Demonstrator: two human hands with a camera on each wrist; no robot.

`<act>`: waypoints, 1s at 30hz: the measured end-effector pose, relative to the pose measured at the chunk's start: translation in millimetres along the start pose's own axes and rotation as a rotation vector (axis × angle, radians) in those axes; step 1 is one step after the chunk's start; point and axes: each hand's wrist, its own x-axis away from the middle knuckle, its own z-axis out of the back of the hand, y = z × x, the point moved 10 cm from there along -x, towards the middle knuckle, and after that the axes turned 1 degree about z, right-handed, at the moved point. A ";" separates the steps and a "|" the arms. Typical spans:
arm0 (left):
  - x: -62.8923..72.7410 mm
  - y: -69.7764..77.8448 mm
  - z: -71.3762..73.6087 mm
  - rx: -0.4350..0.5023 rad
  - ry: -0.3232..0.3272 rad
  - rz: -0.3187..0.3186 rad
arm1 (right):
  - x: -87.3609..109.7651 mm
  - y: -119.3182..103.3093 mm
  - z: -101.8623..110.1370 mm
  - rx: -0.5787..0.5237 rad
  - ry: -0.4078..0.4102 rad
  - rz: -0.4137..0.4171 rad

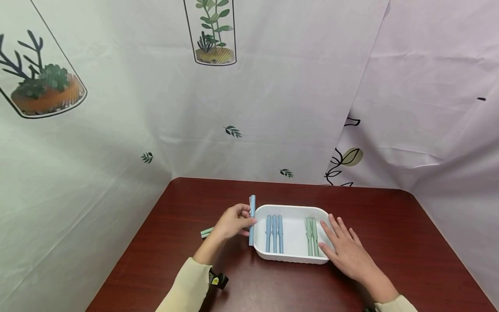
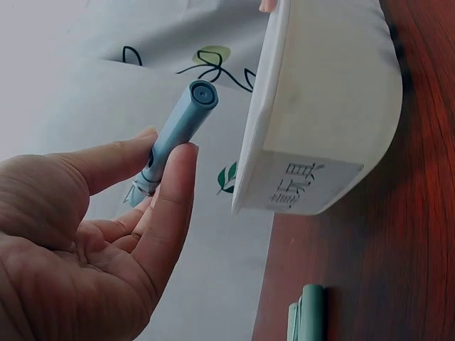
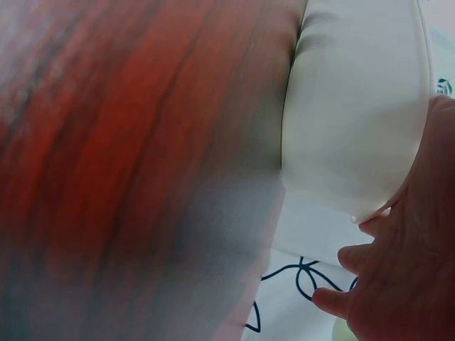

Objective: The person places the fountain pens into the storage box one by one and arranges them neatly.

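Note:
My left hand [image 1: 234,222] pinches a blue pen [image 1: 252,203] between thumb and fingers, upright beside the left end of a white tray [image 1: 294,258]. In the left wrist view the pen's round end [image 2: 203,92] points up, above the fingertips. Inside the tray lie three blue pens [image 1: 274,234] on the left and two green pens [image 1: 312,236] on the right. With fingers spread, my right hand [image 1: 345,251] touches the tray's right rim. The right wrist view shows that hand against the tray's outer wall [image 3: 355,114].
Green pens [image 1: 206,232] lie on the dark red table [image 1: 187,199] to the left, partly hidden behind the left hand and wrist. The tray's end wall carries a label [image 2: 306,183]. A pale cloth with plant prints [image 1: 273,108] hangs behind the table.

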 end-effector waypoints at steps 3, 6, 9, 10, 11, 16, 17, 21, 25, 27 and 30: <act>-0.2 2.7 -4.7 -0.001 -0.001 -0.007 | 0.1 -0.1 0.0 -0.002 0.001 0.001; -1.3 3.7 -9.1 -0.003 0.004 -0.008 | 0.0 -0.3 0.1 -0.001 0.003 0.003; -3.4 3.6 -13.6 -0.005 0.007 -0.005 | -0.2 -0.3 0.1 -0.001 0.006 0.004; -4.1 3.5 -15.3 -0.003 0.007 -0.002 | -0.2 -0.2 0.1 -0.001 0.007 0.005; -4.5 3.8 -17.0 -0.002 0.005 -0.002 | -0.2 -0.1 0.1 -0.002 0.008 0.005; -7.3 3.8 -26.1 0.006 -0.006 0.006 | -0.1 0.3 -0.3 -0.005 0.010 0.005; -7.8 4.0 -28.2 0.009 -0.009 0.007 | -0.2 0.5 -0.5 -0.005 0.009 0.004; -10.2 4.9 -36.2 0.017 -0.018 0.009 | -0.4 0.9 -0.9 0.000 0.006 0.003; -11.3 5.8 -43.9 0.016 -0.020 0.015 | -0.3 0.4 -0.2 0.000 0.006 0.006; -11.4 6.1 -47.8 0.016 -0.022 0.016 | -0.1 -0.1 0.2 -0.004 0.007 0.009; -11.6 6.5 -53.4 0.021 -0.023 0.021 | 0.1 -0.2 0.5 -0.008 0.011 0.011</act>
